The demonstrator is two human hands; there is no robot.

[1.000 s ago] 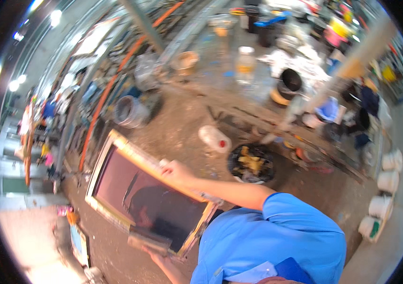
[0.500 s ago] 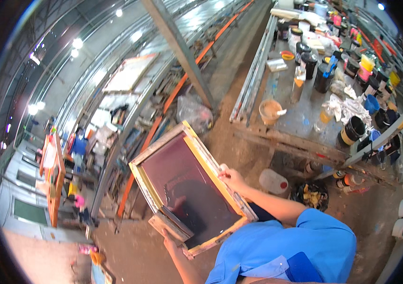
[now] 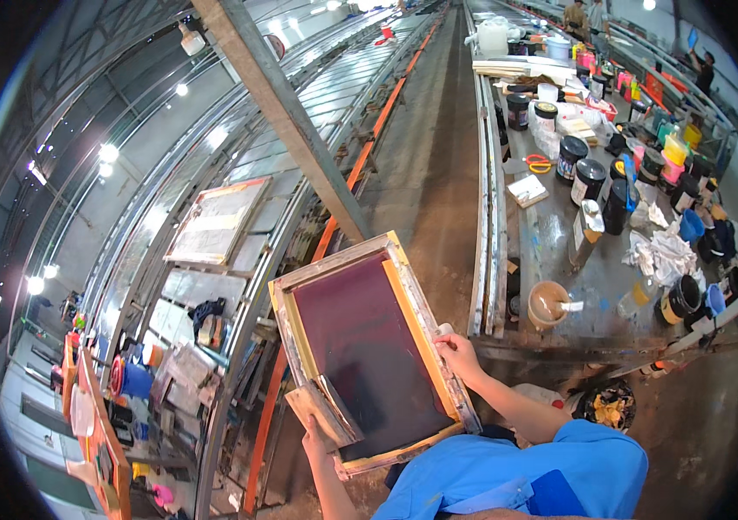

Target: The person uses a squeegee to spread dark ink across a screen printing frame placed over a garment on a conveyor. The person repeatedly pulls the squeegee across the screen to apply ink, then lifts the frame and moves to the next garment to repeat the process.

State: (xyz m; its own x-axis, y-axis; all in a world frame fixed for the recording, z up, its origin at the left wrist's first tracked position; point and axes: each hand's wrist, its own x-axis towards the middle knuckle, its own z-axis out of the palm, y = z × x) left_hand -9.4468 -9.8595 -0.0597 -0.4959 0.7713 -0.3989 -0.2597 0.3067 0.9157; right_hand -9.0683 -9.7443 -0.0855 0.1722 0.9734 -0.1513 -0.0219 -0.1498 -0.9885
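A wooden screen frame [image 3: 469, 415] with dark purplish mesh [image 3: 355, 347] is tilted in front of me. My left hand [image 3: 315, 440] is closed on its lower left side, where a wooden squeegee [image 3: 321, 416] rests across the frame's edge against the mesh. My right hand [image 3: 460, 355] grips the right rail near the middle, fingers curled, beside a small pale object [image 3: 443, 331] that I cannot make out clearly.
A worktable [image 3: 545, 244] at right holds several tubs, orange scissors [image 3: 538, 162], rags and buckets. Long rail tables [image 3: 243, 260] run left of the aisle [image 3: 412, 191], beside a steel post [image 3: 278, 117]. A bin [image 3: 607, 407] sits below the worktable. People [image 3: 702, 74] stand far right.
My view has swung up toward the long aisle, bringing more of both tables and the distant people into sight. The frame, still held in both hands, now appears farther right and more upright.
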